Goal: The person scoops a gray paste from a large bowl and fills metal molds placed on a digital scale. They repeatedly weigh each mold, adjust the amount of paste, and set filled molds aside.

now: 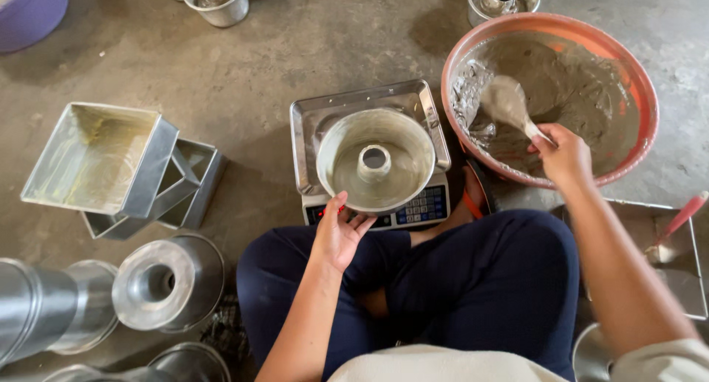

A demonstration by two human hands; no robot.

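On ring mould (377, 160): L hand (338, 234), fingers curled.

one head-worn camera looks steeply down from close above the grey concrete floor (295, 57), with the silver ring-shaped cake tin (375, 160) near centre frame.
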